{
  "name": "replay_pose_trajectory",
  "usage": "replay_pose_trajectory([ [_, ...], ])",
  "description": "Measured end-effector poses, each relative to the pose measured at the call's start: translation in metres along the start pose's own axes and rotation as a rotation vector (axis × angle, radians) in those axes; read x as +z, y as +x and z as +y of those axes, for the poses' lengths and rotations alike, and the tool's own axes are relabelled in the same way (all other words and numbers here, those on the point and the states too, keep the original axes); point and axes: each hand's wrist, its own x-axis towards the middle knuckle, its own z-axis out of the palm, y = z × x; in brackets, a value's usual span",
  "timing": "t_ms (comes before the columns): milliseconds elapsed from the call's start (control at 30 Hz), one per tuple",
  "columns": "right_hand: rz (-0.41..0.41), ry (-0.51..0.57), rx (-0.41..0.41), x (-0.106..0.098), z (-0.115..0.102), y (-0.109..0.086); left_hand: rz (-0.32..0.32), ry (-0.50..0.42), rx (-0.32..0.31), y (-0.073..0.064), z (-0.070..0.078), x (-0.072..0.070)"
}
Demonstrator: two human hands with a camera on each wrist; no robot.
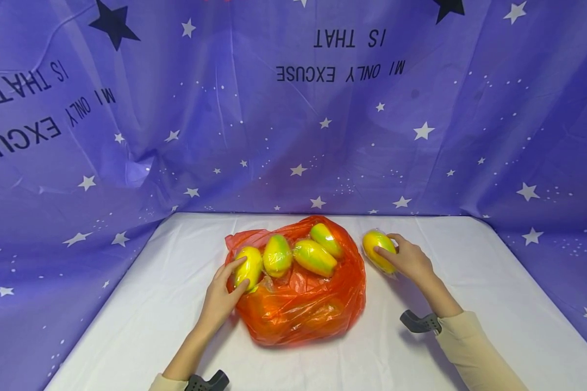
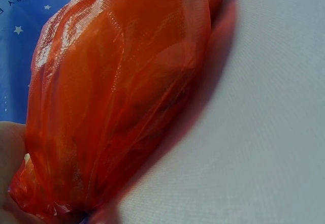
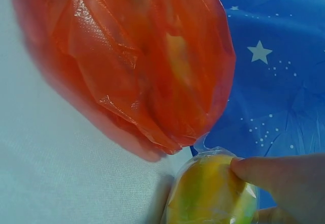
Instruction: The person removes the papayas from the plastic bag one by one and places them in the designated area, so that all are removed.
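Observation:
A red plastic bag sits on the table with its mouth open upward. Several yellow-green mangoes in clear wrap show in its opening, among them one mango near the middle and another to its right. At the bag's left side my left hand grips a wrapped mango between thumb and fingers. To the right of the bag, my right hand holds another wrapped mango. The right wrist view shows the thumb pressed on this mango, close to the bag.
A white cloth covers the table. Behind it hangs a purple curtain with stars and lettering. Darker rounded shapes show through the lower part of the bag. A dark band with a stub sits on the right wrist.

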Motion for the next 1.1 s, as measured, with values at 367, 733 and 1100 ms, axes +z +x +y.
replay_pose_trajectory([
  [367, -0.039, -0.022, 0.021, 0.0, 0.0, -0.002, -0.004, 0.011, -0.006, 0.001, 0.0, 0.0],
  [733, -0.05, -0.039, 0.028, -0.005, -0.005, -0.007, -0.006, 0.009, 0.004, 0.001, 0.0, 0.0],
  [1100, -0.03, -0.054, 0.006, -0.019, -0.011, -0.015, -0.002, 0.023, 0.014, 0.0, 0.001, 0.0],
])
